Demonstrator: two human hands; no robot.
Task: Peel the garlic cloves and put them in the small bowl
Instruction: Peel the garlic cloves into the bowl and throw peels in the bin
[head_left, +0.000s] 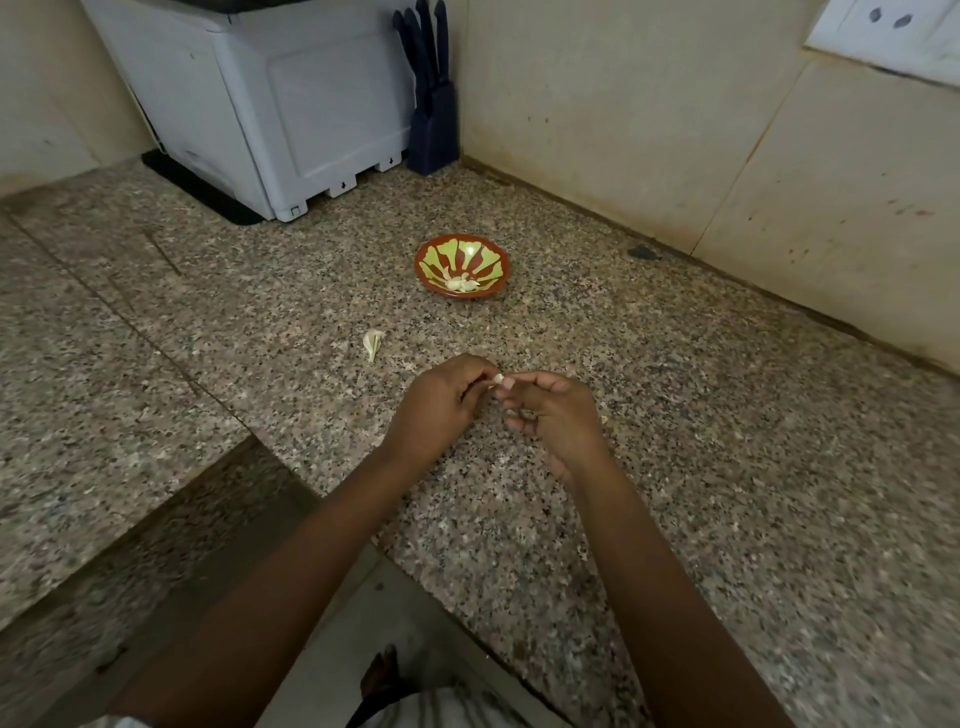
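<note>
Garlic clove (498, 380) was pinched between the curled fingertips of left hand (440, 406) and right hand (557, 418), just above the counter (701, 441). Small bowl (422, 271) sat beyond, well apart, holding peeled cloves (460, 284).

**What your counter is carrying**

You are facing a speckled granite counter (675, 415). A small bowl (480, 258) is sitting mid-counter, with a garlic skin (373, 344) lying nearer you, to its left. At the back, a white appliance (291, 104) is standing on a black mat (197, 192), a knife block (432, 130) beside it.
</note>
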